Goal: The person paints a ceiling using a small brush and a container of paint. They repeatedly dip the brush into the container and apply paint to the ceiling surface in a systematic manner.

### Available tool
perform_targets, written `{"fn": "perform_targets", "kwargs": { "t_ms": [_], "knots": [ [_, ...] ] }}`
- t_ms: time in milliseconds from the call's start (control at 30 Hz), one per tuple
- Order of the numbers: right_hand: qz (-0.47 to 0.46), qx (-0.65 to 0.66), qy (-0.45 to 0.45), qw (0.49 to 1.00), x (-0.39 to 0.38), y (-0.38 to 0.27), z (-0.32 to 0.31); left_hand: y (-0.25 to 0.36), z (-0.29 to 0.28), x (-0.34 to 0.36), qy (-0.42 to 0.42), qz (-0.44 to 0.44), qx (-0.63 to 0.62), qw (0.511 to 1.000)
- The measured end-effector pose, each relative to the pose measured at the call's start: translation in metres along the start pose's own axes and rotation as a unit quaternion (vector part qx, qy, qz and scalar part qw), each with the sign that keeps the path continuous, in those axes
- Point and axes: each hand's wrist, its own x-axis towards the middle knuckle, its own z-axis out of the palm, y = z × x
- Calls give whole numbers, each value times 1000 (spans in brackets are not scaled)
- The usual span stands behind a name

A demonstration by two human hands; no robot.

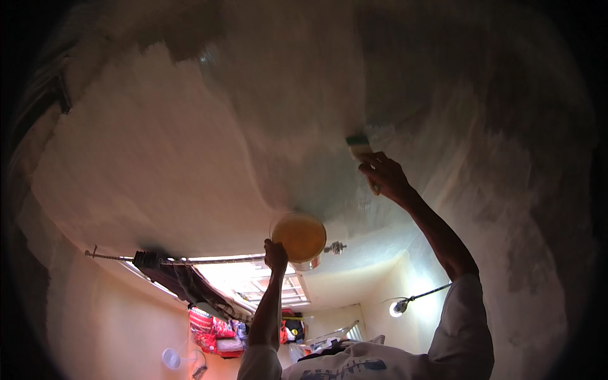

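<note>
Your right hand (pixel 387 177) has fingers clamped on the paintbrush (pixel 361 151), its long axis tilting up-left, while your left hand (pixel 276 256) grips the bucket (pixel 309 263).

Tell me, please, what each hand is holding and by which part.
Left hand: a round container, by its left side; right hand: a brush, by its handle.

Between your right hand (pixel 387 178) with the brush (pixel 361 147) and the bucket (pixel 309 263) in your left hand (pixel 276 255), you have a gap for passing. Left of the brush, your hand can move along the wide pale surface (pixel 152 139). On the left, the rod (pixel 215 261) with dark cloth (pixel 183 283) stands in the way; its end piece (pixel 335 248) appears just right of the bucket.
</note>
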Motion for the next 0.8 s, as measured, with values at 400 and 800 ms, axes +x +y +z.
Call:
{"fn": "perform_targets", "kwargs": {
  "t_ms": [400, 800],
  "knots": [
    [-80, 16, 137, 987, 99, 63, -85, 12, -13, -5, -19, -35, 3, 999],
    [-71, -129, 200, 969, 162, 101, -135, 13, -6, -4, -20, -23, 6, 1000]
  ]
}}
